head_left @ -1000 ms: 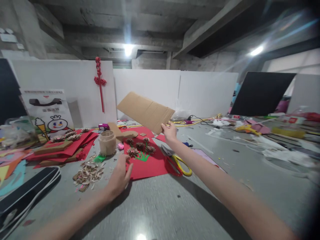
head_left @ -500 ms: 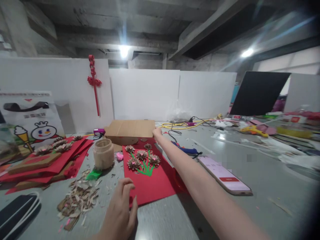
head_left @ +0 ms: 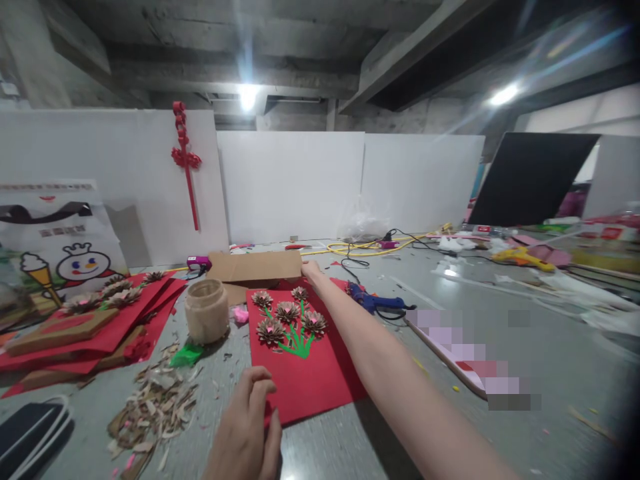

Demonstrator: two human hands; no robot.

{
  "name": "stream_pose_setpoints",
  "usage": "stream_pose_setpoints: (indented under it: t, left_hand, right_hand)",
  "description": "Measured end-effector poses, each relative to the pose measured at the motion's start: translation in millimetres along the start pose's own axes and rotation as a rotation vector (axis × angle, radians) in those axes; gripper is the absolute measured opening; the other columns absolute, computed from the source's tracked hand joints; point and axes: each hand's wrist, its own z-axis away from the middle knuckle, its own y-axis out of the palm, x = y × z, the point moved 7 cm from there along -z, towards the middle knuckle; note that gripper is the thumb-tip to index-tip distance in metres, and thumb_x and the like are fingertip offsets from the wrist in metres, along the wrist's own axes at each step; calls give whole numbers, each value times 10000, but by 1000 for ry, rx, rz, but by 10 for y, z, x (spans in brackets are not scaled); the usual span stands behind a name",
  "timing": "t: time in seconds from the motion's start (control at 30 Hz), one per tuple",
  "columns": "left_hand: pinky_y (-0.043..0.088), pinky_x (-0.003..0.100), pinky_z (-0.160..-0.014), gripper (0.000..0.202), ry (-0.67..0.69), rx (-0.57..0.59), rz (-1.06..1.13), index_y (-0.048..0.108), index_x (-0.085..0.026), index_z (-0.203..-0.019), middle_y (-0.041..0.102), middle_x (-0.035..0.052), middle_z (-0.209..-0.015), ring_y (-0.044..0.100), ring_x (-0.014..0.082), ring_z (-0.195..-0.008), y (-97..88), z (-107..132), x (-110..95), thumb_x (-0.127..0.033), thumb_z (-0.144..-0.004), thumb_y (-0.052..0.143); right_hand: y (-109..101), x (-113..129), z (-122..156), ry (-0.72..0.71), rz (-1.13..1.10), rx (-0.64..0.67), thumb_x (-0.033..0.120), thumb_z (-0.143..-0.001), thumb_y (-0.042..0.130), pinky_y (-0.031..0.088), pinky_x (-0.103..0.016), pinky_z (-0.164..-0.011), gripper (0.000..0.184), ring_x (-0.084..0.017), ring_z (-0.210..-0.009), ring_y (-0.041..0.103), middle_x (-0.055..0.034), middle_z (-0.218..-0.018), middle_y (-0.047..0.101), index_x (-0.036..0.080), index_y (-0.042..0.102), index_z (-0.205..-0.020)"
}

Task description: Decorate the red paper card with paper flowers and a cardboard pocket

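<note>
My right hand (head_left: 311, 270) reaches far forward and grips the right end of a brown cardboard sheet (head_left: 255, 267), which lies nearly flat at the back of the table. My left hand (head_left: 247, 430) rests with curled fingers on the near left corner of a red card (head_left: 305, 373). The card carries several brown paper flowers (head_left: 287, 312) on green stems. A tan jar (head_left: 207, 310) stands just left of the card.
Cardboard scraps (head_left: 150, 407) litter the grey table at the near left. Red sheets with more flowers (head_left: 95, 320) are stacked at the left, a printed bag (head_left: 60, 233) behind them. A blue glue gun (head_left: 377, 303) and a phone (head_left: 465, 353) lie to the right. White boards stand behind.
My right hand brought the cardboard sheet down from mid-air to the back of the table. My left hand slid closer along the red card's left edge. The view shifted nearer to the card.
</note>
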Motion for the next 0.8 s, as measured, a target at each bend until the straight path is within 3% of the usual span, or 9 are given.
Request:
stream_pose_setpoints:
  t: [0.13, 0.2, 0.33, 0.47, 0.57, 0.7, 0.8]
  left_hand:
    - [516, 260, -693, 221, -16, 13, 22, 436, -173, -952, 509, 108, -953, 580, 170, -850, 7, 4, 9, -81, -751, 417]
    - [514, 266, -699, 218, -25, 22, 20, 436, -173, -954, 510, 110, -959, 580, 171, -856, 11, 12, 12, -84, -756, 411]
    - [513, 287, -709, 208, -54, 52, 11, 432, -178, -962, 514, 115, -969, 581, 180, -868, 30, 23, 13, -102, -770, 406]
    - [513, 302, -703, 183, -61, 49, 7, 429, -176, -939, 512, 115, -950, 581, 183, -852, 26, 8, -10, -103, -775, 387]
    - [513, 312, -695, 163, -77, 52, -3, 442, -170, -908, 514, 113, -932, 580, 183, -829, 21, 1, -22, -102, -774, 379]
    - [501, 339, -723, 160, -96, 92, -36, 475, -164, -892, 516, 113, -963, 569, 192, -849, 58, 15, -11, -111, -775, 380]
    - [490, 356, -737, 166, -108, 122, -70, 500, -160, -892, 522, 113, -978, 563, 196, -856, 94, 23, 5, -132, -782, 379]
  right_hand:
    - [-73, 32, -11, -75, 177, -5, 144, -779, 527, 428, -297, -822, 245, -193, -986, 542, -86, -1059, 592, 111, 573, -1017]
    - [-105, 79, 25, -128, 250, -9, 67, -746, 499, 404, -248, -838, 326, -185, -1024, 531, -86, -1095, 594, 128, 565, -1059]
    - [-148, 247, 152, -219, 389, -12, 39, -722, 452, 378, -235, -867, 463, -183, -1077, 505, -108, -1195, 542, 129, 498, -1174]
    - [-167, 562, 363, -343, 510, 35, 91, -749, 438, 349, -235, -893, 384, -188, -1087, 493, -128, -1175, 554, 97, 553, -1115]
    - [-175, 805, 655, -471, 578, 144, 134, -766, 439, 368, -231, -848, 299, -182, -996, 537, -114, -1071, 614, 96, 617, -1003]
    - [-238, 942, 1276, -646, 646, 371, 139, -735, 500, 388, -199, -760, 226, -142, -860, 571, -57, -941, 659, 133, 657, -897]
    - [-300, 933, 1925, -959, 806, 552, 138, -762, 475, 393, -224, -710, 215, -144, -784, 568, -88, -874, 652, 113, 654, -879]
